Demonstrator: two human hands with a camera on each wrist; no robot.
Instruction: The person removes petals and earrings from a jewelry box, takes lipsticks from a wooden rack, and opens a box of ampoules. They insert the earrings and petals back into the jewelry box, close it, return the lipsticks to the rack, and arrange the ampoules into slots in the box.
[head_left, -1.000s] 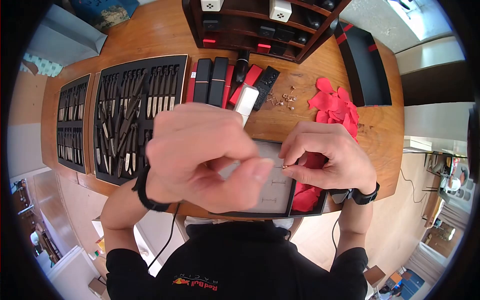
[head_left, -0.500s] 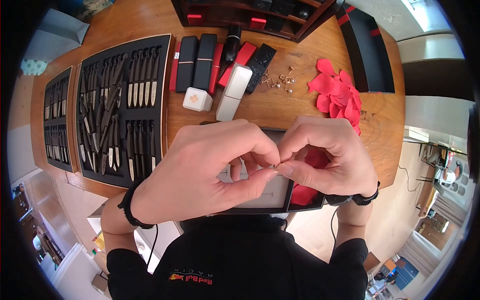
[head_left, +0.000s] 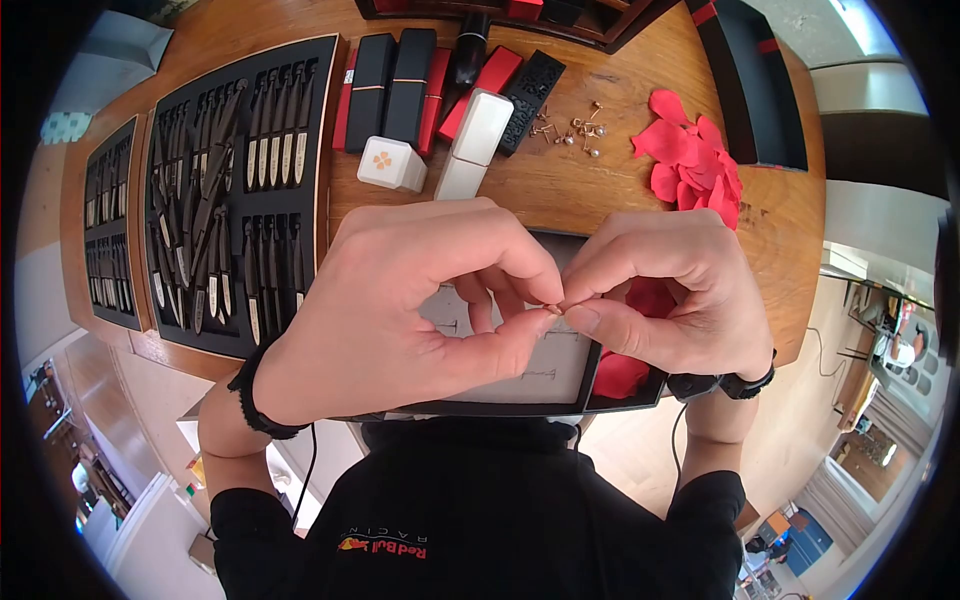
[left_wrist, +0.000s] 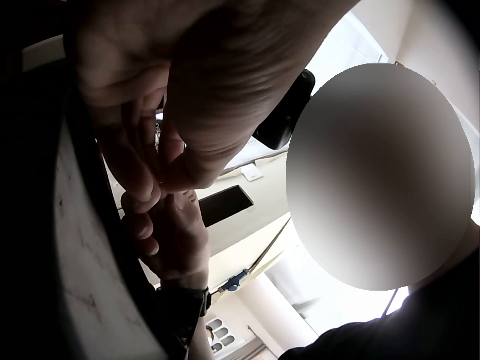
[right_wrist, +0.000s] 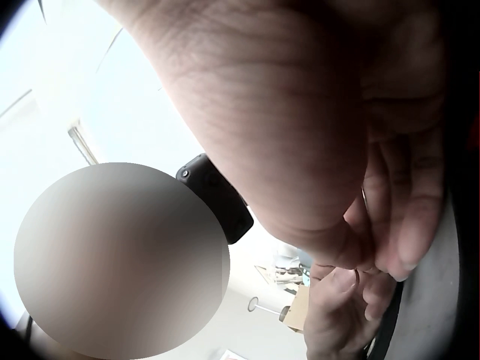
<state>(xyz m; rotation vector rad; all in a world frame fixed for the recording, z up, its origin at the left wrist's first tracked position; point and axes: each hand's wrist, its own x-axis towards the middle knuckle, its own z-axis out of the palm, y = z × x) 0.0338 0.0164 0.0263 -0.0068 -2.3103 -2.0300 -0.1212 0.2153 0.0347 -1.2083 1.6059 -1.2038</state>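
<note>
In the head view my left hand [head_left: 400, 310] and right hand [head_left: 680, 290] meet fingertip to fingertip above a black-edged tray. Between them, thumbs and forefingers pinch a tiny gold-coloured piece [head_left: 556, 309], too small to make out fully. Beneath the hands, the tray's grey pad [head_left: 520, 385] bears thin metal pieces, partly hidden; red petals [head_left: 620, 375] fill its right compartment. The left wrist view has the left hand [left_wrist: 187, 97] against the right hand [left_wrist: 180, 232]. In the right wrist view the right hand [right_wrist: 300, 135] touches the left hand [right_wrist: 341, 315].
Small pearl-tipped metal pieces [head_left: 595, 130] and a heap of red petals [head_left: 690, 160] lie beyond the tray. Left of them are a white box [head_left: 391, 164], a long white case [head_left: 476, 135] and black cases [head_left: 411, 90]. A board of dark tags [head_left: 240, 180] stands further left.
My left hand has come in from the left and lowered to meet the right hand at the tiny piece, which the right fingers held before. The head view has shifted.
</note>
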